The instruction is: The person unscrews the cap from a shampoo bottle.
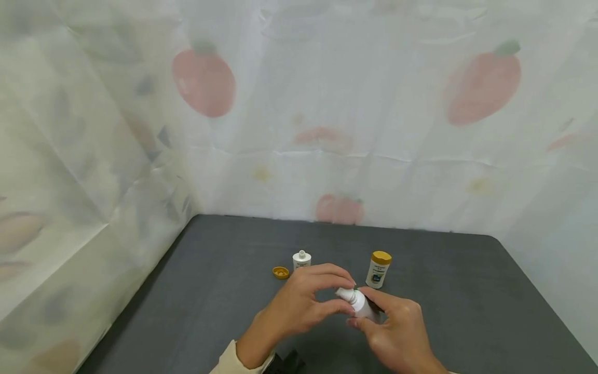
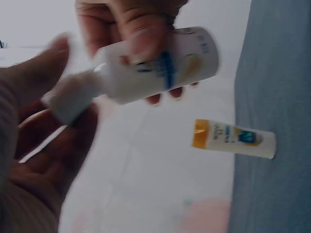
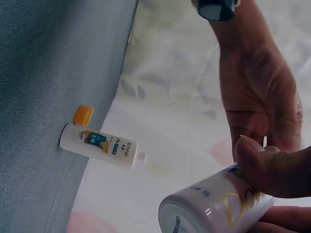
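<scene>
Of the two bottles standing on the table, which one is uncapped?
The left bottle in the head view, beside the loose yellow cap: its neck is bare, while the right bottle is capped.

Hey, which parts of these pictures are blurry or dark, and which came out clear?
Left wrist view: dim, the left hand and white top blurred, the yellow-capped bottle clearer; right wrist view: also dim, but the gold lettering on the held bottle fairly crisp; head view: brighter, the curtain's fruit prints soft-edged.
</scene>
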A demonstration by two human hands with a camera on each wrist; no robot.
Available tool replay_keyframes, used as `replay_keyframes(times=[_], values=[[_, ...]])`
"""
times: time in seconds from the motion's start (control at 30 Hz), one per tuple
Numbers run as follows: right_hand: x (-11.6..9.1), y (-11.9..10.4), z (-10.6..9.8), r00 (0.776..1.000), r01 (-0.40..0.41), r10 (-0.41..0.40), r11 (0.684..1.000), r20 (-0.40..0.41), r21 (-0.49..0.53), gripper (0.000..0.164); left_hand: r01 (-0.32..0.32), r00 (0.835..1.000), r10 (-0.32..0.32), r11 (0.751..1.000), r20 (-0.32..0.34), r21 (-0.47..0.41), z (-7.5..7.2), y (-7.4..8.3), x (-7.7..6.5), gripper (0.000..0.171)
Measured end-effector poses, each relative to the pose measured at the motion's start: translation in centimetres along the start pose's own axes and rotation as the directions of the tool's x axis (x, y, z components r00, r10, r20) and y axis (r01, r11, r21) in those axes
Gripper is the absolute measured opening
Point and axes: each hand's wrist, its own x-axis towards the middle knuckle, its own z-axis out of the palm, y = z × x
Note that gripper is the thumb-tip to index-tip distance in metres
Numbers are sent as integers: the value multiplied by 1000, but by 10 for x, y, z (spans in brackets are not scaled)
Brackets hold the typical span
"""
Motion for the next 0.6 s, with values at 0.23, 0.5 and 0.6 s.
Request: replay_keyframes(times=[0.23, 0.5, 0.6], values=[[-1, 4, 1, 1000, 7, -7, 1000, 14, 9, 51, 77, 961, -120, 982, 250, 175, -12, 10, 16, 22], [2, 5, 1, 996, -76, 71, 994, 62, 79, 47, 75, 959, -142, 961, 245, 265, -16, 10, 19, 19], [4, 8, 1, 994, -84, 75, 988, 76, 127, 46, 111, 966, -154, 972, 208, 206, -15, 7, 18, 21]])
